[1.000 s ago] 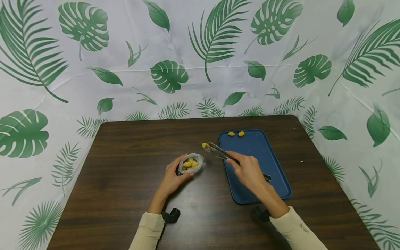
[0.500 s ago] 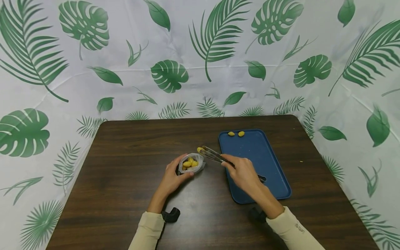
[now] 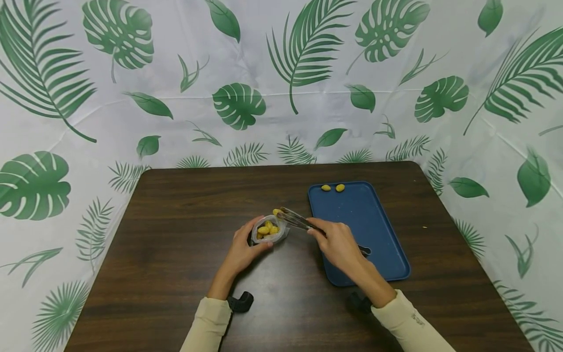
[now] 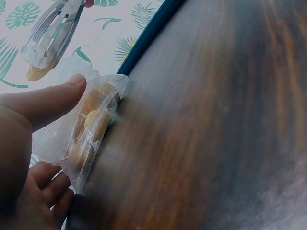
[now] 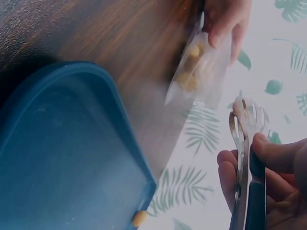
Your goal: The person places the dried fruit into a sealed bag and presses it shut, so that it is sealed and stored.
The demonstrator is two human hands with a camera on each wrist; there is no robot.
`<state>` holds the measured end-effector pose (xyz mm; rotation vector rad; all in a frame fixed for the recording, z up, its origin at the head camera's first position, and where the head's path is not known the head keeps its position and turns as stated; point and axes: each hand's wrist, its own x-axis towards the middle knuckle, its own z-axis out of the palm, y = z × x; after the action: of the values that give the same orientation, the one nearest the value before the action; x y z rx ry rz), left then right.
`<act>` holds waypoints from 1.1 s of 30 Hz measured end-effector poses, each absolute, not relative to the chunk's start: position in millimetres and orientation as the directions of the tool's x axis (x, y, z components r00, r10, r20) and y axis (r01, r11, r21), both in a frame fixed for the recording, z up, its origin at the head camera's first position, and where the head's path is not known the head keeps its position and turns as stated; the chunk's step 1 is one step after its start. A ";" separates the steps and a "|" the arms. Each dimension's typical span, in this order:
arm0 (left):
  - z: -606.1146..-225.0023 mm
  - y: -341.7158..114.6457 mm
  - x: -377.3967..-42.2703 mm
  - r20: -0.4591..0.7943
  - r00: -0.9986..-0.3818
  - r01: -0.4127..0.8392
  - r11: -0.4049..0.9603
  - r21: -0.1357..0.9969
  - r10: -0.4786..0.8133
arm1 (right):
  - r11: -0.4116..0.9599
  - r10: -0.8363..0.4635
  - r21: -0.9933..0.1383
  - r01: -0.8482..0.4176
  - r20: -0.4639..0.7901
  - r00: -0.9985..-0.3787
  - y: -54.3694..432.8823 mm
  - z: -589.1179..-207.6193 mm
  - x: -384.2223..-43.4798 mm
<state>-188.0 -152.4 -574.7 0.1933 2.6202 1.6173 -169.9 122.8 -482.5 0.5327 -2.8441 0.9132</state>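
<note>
My left hand (image 3: 243, 248) holds a clear plastic bag (image 4: 53, 136), thumb on one side and fingers on the other. The bag stands upright with its mouth spread wide, and several small yellow oval pieces (image 3: 267, 229) lie inside. In my right hand (image 3: 340, 245) is a pair of metal tongs (image 3: 295, 220) with dark grips, gripped between thumb and fingers. Their tips pinch one yellow oval piece (image 4: 38, 73) just above the bag's far rim. In the right wrist view, the tongs' slotted ends point toward the bag.
A blue tray (image 3: 365, 220) lies on the dark wooden table (image 3: 184, 215), partly under my right hand. Two yellow oval pieces (image 3: 333, 188) sit at its far edge. A small yellow scrap (image 3: 424, 227) lies right of the tray. A leaf-patterned cloth (image 3: 308, 117) hangs behind.
My right hand has moved left with the tongs, bringing the pinched yellow piece from beyond the bag's right side to its far rim. The left hand and bag have stayed in place.
</note>
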 end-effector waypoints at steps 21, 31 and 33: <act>-573.7 -153.1 -187.3 0.016 -0.990 0.078 0.441 0.894 0.142 | 0.754 -0.310 -0.546 -0.364 0.194 -0.931 111.1 -483.1 -170.3; -574.6 -152.3 -187.4 0.018 -0.990 0.077 0.445 0.892 0.137 | 0.760 -0.260 -0.558 -0.335 0.212 -0.942 113.2 -482.3 -172.2; -575.3 -152.3 -187.6 0.019 -0.990 0.079 0.448 0.891 0.137 | 0.763 -0.255 -0.555 -0.333 0.214 -0.943 115.0 -482.1 -173.0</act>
<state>-187.6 -152.3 -575.3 0.1965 2.6252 1.6097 -173.0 115.0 -482.1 0.4740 -2.8301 0.9269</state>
